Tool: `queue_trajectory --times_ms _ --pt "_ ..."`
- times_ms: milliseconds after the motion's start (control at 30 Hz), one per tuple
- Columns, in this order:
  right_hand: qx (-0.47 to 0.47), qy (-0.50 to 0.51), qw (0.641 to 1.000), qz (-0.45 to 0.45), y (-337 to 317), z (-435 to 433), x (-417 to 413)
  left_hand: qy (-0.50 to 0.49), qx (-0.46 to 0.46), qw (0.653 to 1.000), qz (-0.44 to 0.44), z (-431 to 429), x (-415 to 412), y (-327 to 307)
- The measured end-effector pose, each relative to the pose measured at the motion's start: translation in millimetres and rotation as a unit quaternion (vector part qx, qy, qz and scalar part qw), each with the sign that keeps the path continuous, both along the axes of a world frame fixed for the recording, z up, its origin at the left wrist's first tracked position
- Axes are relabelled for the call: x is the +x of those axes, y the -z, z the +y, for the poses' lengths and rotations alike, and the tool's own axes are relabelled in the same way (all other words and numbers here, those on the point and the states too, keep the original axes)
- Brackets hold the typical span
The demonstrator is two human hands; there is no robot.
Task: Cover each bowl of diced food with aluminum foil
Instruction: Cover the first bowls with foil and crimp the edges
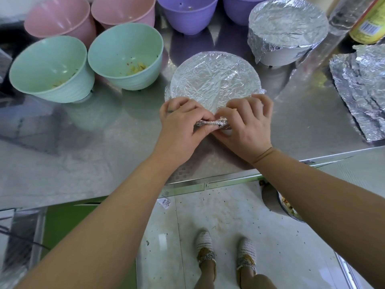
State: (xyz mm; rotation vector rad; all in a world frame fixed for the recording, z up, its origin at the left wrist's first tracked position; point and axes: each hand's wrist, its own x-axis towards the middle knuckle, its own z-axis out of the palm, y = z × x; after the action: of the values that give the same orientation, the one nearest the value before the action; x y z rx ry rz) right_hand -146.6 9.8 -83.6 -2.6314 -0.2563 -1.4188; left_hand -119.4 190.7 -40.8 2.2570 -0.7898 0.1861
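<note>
Item: foil-covered bowl [214,80], centre of the steel surface [104,155], directly ahead of the person; the foil lies flat over the mouth and is turned down round the rim. Left hand [183,119] and right hand [248,126] meet at the bowl's near edge. Each grip is clenched on a twisted tail of foil [210,123], thumb and fingertips pinching it from opposite ends, the other fingers curled over the rim. Judged purpose: surplus foil is gathered at one spot and rolled tight so the cover holds. The bowl lies just beyond and partly beneath the grip, with the tail between the two hands. Second covered bowl [287,28], far right, apparently finished. Two green bowls [48,67], left, open, scraps of diced food inside, not yet covered. Pink bowls [60,17] and purple bowls [187,11] behind, also open, contents unclear. Spare foil sheets [360,90], right edge, near to hand for the next bowl.
</note>
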Motion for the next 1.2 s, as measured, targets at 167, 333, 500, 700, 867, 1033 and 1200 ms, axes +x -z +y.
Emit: queue_trajectory --times_ms 167,333,500,700,867,1033,1200 --pt "-0.040 -0.100 0.990 0.088 -19 -23 -13 0.008 0.029 0.999 -0.020 13 5 -4" --pt "-0.039 -0.197 0.962 0.184 -42 -52 -12 -0.006 0.099 0.991 -0.092 16 -1 -6" --pt "-0.055 -0.212 0.956 0.197 -51 -48 -1 -0.027 0.074 0.988 -0.132 3 -3 -5" --pt "-0.083 -0.245 0.943 0.208 -55 -45 1 -0.005 0.057 0.994 -0.095 9 4 -4" --pt "-0.122 -0.286 0.922 0.232 -66 -57 2 -0.013 0.081 0.993 -0.088 25 11 -7" --pt "-0.127 -0.291 0.921 0.226 -69 -51 7 -0.029 0.113 0.986 -0.115 16 7 -8" --pt "-0.136 -0.293 0.924 0.206 -67 -45 12 -0.052 0.112 0.984 -0.130 10 4 -5"
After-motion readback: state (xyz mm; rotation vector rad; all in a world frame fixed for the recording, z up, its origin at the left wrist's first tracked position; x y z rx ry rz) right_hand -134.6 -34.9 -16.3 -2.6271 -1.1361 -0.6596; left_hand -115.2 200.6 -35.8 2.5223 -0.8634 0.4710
